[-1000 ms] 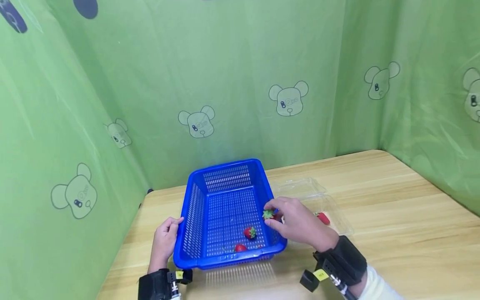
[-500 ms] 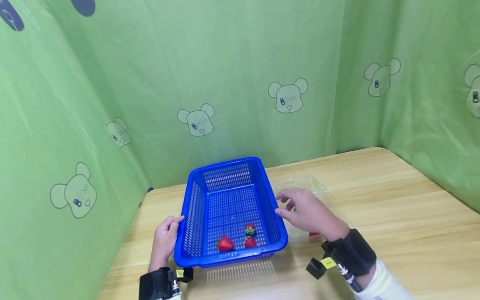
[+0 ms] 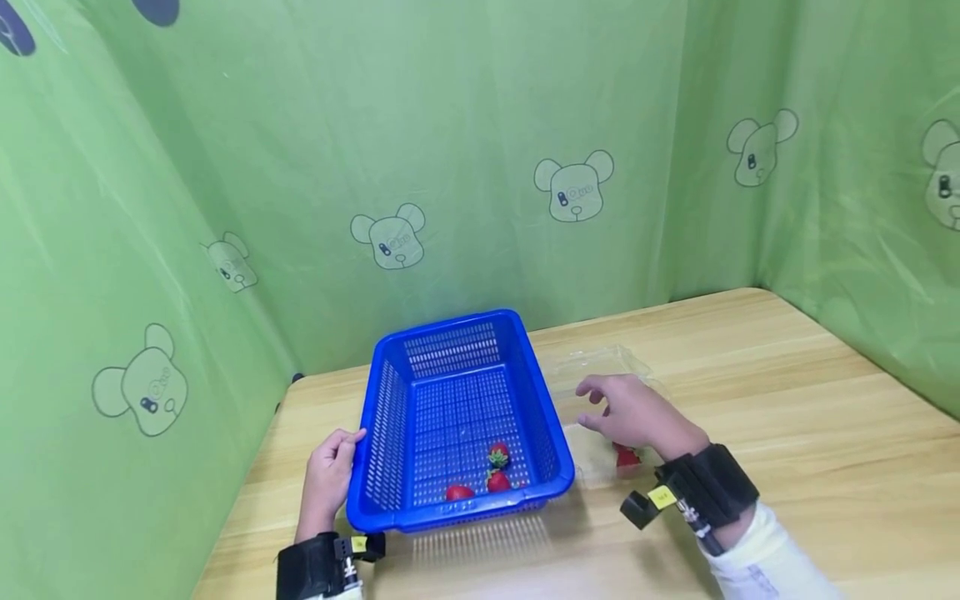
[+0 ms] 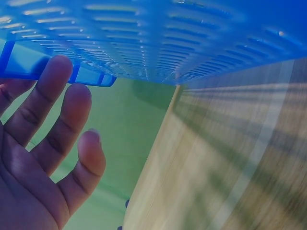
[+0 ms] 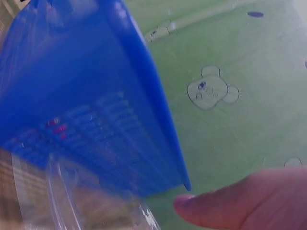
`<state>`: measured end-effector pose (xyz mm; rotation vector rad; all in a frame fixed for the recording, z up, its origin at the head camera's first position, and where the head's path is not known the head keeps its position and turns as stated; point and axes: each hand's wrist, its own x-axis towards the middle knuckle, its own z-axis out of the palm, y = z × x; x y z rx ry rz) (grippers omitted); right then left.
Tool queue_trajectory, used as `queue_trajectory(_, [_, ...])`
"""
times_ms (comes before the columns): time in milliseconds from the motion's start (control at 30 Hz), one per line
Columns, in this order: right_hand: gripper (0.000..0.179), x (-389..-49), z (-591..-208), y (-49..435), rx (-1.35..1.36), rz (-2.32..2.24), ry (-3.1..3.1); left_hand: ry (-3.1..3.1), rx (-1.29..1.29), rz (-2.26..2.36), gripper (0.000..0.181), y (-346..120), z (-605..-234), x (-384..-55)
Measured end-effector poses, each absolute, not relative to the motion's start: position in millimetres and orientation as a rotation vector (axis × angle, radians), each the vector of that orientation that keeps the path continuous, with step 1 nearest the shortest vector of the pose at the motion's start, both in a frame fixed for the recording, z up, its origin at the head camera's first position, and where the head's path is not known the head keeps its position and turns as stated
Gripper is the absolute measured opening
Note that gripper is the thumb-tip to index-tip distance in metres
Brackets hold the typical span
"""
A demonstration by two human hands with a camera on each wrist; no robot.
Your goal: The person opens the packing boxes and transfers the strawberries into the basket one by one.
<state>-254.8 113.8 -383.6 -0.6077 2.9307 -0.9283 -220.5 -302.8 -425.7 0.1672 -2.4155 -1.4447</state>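
Observation:
My left hand [image 3: 328, 475] grips the left rim of a blue slotted plastic basket [image 3: 459, 520], thumb over the rim. In the left wrist view its fingers [image 4: 76, 115] reach under that edge. The basket's near end stands above its shadow. Inside, near the front wall, lie three strawberries: one with its green leaves up [image 3: 498, 454], one beside it [image 3: 497, 482] and a plain red one [image 3: 459, 492]. My right hand [image 3: 637, 412] hovers right of the basket over a clear plastic box [image 3: 585, 457], fingers bent and holding nothing. Another strawberry [image 3: 627, 455] shows below that hand, partly hidden.
The clear box's lid [image 3: 600, 364] lies folded back behind it. Light wood tabletop [image 3: 787, 417] stretches to the right. A green curtain [image 3: 480, 167] with bear-face prints closes off the back and both sides.
My right hand let a strawberry go into the basket and moved right, away from the rim, over the clear box. The strawberries in the basket rolled forward. My left hand stayed on the rim.

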Motion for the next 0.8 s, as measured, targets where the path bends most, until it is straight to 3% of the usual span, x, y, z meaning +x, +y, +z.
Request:
queue_trajectory(500, [0.038, -268.3, -397.1, 144.4, -0.509, -0.818, 2.885, -2.417, 0.157, -1.431, 0.029, -302.5, -423.6, -220.1])
queue_trajectory(800, [0.026, -269.7, -405.7, 151.5, -0.506, -0.773, 2.802, -2.413, 0.165, -1.441, 0.028, -302.1, -424.9, -219.4])
